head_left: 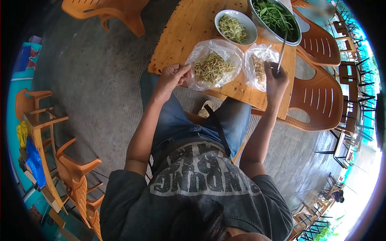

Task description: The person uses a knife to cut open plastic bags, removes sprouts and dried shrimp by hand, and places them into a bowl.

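I sit at a wooden table [189, 28]. My left hand [172, 77] is at the table's near edge with its fingertips pinched on a small pale piece that looks like a bean sprout. It is right beside an open plastic bag of bean sprouts [213, 66]. My right hand [275, 80] grips a thin metal knife [281, 52] whose blade points away from me, next to a smaller plastic bag [259, 66] of sprout bits. Beyond the bags stand a white bowl of sprouts [235, 27] and a metal bowl of green leafy vegetables [277, 20].
Orange plastic chairs stand to the right [321, 96], at the far left [108, 10] and stacked at the near left [78, 176]. A wooden rack with blue and yellow cloths [34, 140] is at the left. The floor is grey concrete.
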`<state>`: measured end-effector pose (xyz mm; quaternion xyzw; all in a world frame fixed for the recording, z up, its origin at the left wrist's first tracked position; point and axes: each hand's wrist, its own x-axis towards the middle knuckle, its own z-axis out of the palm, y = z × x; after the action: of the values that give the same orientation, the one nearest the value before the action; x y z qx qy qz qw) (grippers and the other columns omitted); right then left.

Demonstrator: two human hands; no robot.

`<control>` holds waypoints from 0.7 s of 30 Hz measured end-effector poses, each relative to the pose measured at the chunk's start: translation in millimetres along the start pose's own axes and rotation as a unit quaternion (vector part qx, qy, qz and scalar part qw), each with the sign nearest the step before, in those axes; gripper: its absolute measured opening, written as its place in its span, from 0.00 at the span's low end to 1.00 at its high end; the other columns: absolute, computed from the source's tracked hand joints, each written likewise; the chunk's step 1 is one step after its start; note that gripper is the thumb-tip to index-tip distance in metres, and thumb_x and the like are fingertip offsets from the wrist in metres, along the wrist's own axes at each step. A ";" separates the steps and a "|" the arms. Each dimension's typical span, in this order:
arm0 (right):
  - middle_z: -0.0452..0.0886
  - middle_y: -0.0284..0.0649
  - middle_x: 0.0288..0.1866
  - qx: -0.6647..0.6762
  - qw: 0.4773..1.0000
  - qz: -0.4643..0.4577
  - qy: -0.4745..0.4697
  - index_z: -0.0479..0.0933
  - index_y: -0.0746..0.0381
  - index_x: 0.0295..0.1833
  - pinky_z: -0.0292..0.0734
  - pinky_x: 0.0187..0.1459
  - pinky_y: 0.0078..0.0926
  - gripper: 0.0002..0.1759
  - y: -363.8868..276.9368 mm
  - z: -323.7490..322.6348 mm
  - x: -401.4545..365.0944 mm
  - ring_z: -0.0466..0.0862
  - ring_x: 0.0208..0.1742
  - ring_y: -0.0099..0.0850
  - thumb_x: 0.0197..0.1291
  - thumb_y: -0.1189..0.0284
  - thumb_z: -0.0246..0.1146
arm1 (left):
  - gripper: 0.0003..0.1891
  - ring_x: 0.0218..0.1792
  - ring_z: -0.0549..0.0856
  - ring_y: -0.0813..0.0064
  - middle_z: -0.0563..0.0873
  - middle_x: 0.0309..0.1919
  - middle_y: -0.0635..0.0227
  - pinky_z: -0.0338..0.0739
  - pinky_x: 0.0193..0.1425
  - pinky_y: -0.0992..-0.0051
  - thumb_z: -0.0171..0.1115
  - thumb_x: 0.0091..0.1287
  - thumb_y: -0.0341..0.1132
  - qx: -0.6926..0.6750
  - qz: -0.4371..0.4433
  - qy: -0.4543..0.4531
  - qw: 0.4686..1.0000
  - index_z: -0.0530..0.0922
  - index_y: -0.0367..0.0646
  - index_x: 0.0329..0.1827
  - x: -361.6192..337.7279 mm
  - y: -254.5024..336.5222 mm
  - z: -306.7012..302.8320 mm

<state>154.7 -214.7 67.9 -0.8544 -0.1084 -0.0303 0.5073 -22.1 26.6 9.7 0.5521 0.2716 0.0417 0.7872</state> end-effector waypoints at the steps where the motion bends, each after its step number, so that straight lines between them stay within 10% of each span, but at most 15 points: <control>1: 0.75 0.33 0.18 -0.086 0.993 -0.063 0.042 0.82 0.67 0.38 0.67 0.26 0.20 0.11 13.6 -4.0 4.0 0.69 0.22 0.17 0.53 0.70 0.67 | 0.10 0.21 0.70 0.92 0.77 0.21 0.78 0.61 0.23 0.88 0.63 0.65 0.41 0.047 0.002 0.009 0.999 0.81 0.43 0.32 0.4 0.5 0.8; 14: 0.81 0.43 0.22 -0.083 0.992 -0.070 0.070 0.82 0.69 0.40 0.72 0.30 0.23 0.15 34.2 1.2 -6.3 0.77 0.25 0.20 0.58 0.66 0.65 | 0.06 0.22 0.82 0.78 0.87 0.25 0.66 0.74 0.30 0.79 0.69 0.54 0.33 0.413 0.291 0.039 0.862 0.86 0.41 0.32 33.7 -12.0 50.3; 21: 0.80 0.36 0.24 0.031 0.998 -0.050 0.037 0.81 0.69 0.42 0.70 0.29 0.19 0.13 32.1 -1.0 -16.7 0.75 0.26 0.18 0.60 0.69 0.64 | 0.07 0.25 0.83 0.78 0.87 0.27 0.67 0.74 0.31 0.77 0.69 0.55 0.33 0.379 0.226 0.016 0.897 0.85 0.40 0.33 33.7 -2.3 48.0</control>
<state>145.4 -233.0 38.1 -0.8300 -0.1330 -0.0835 0.5351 28.6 -2.6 6.5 0.8547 0.1473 0.1211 0.4829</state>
